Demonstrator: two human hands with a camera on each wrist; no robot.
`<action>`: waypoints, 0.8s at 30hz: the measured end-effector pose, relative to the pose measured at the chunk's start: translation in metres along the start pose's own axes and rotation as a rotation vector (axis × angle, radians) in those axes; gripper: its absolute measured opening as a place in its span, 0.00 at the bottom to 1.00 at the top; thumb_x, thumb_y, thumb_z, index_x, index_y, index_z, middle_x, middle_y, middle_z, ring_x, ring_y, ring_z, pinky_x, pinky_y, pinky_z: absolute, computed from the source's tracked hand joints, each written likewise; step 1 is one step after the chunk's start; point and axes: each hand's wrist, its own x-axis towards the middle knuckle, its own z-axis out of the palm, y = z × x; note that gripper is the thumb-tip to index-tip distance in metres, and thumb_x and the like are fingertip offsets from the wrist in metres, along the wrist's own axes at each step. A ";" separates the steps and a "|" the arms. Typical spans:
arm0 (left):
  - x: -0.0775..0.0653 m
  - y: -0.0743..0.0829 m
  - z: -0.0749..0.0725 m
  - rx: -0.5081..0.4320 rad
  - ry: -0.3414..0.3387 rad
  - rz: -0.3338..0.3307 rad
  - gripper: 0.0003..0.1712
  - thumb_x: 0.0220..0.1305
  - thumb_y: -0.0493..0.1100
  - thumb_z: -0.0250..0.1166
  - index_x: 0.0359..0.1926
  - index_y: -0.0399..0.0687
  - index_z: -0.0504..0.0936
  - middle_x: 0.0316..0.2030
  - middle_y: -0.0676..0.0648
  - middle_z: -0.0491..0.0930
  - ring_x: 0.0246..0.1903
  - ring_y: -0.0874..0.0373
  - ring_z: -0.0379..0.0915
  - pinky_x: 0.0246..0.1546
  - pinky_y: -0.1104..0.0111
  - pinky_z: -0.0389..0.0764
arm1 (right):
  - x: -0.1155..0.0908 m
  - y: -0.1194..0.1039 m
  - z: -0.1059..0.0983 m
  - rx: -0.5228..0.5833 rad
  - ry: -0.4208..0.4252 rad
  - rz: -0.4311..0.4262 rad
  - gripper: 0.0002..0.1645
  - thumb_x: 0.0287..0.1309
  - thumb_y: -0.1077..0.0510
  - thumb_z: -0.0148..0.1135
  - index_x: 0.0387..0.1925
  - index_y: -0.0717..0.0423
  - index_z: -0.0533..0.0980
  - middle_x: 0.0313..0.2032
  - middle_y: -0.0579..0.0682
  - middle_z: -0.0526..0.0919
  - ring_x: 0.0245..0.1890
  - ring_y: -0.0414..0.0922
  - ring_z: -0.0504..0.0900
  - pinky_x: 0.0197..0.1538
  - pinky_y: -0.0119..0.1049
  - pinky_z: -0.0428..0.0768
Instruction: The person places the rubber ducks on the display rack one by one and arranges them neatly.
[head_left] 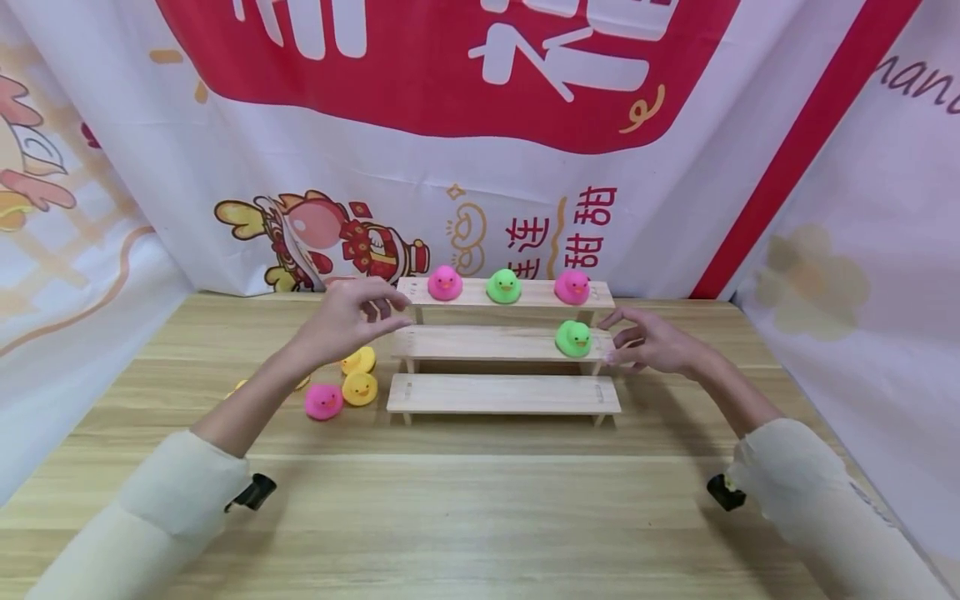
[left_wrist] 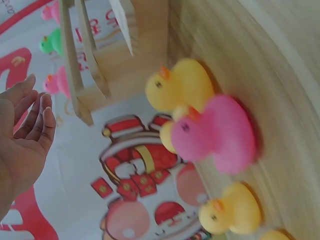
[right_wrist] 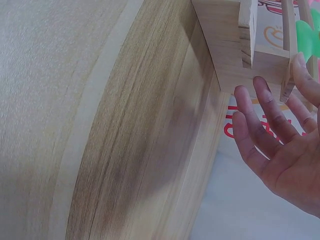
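A three-step wooden shelf (head_left: 487, 393) stands on the table. Along its top step sit a pink duck (head_left: 445, 284), a green duck (head_left: 503, 287) and another pink duck (head_left: 573, 287). One more green duck (head_left: 573, 339) rests near the right end of the middle step. My left hand (head_left: 352, 321) hovers by the shelf's left end with bent, loose fingers and nothing in its grasp. At the right end, my right hand (head_left: 651, 340) has its fingers spread loosely by the middle step, beside the green duck. Whether those fingertips touch the wood I cannot tell.
Left of the shelf, a pink duck (head_left: 324, 402) and several yellow ducks (head_left: 360, 388) lie on the wooden table (head_left: 480, 517), some partly behind my left forearm. A printed cloth (head_left: 420, 158) hangs behind the shelf, and cloth walls flank both sides.
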 end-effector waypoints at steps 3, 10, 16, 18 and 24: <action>-0.005 -0.011 -0.005 0.024 0.019 -0.008 0.10 0.61 0.34 0.76 0.42 0.35 0.88 0.36 0.41 0.87 0.33 0.54 0.81 0.34 0.74 0.82 | 0.000 0.001 0.000 0.005 0.003 0.002 0.30 0.65 0.64 0.69 0.63 0.64 0.66 0.39 0.56 0.85 0.40 0.45 0.83 0.40 0.48 0.87; -0.017 -0.034 -0.016 0.063 0.001 -0.104 0.11 0.60 0.35 0.77 0.42 0.35 0.88 0.36 0.42 0.86 0.31 0.54 0.80 0.33 0.75 0.80 | -0.001 0.001 0.000 0.007 0.001 -0.014 0.31 0.65 0.64 0.70 0.63 0.65 0.65 0.40 0.57 0.84 0.41 0.45 0.83 0.39 0.48 0.86; -0.029 -0.049 -0.030 0.084 -0.087 -0.224 0.13 0.64 0.38 0.75 0.46 0.35 0.88 0.39 0.41 0.86 0.35 0.51 0.80 0.35 0.72 0.81 | -0.001 0.000 0.001 0.028 -0.002 -0.001 0.31 0.65 0.65 0.69 0.64 0.65 0.66 0.40 0.56 0.85 0.41 0.46 0.83 0.40 0.49 0.86; -0.033 -0.054 -0.034 0.087 -0.115 -0.257 0.13 0.65 0.39 0.74 0.47 0.35 0.88 0.40 0.39 0.86 0.37 0.50 0.80 0.36 0.72 0.81 | -0.001 0.000 0.000 0.029 -0.003 0.003 0.31 0.65 0.65 0.69 0.64 0.65 0.65 0.40 0.57 0.85 0.41 0.47 0.83 0.40 0.49 0.86; -0.044 -0.070 -0.046 0.099 -0.177 -0.293 0.14 0.64 0.35 0.74 0.48 0.31 0.87 0.42 0.36 0.87 0.37 0.50 0.81 0.36 0.72 0.82 | -0.001 0.002 0.000 0.020 -0.003 0.005 0.31 0.65 0.64 0.69 0.64 0.65 0.66 0.42 0.58 0.85 0.42 0.46 0.83 0.39 0.48 0.85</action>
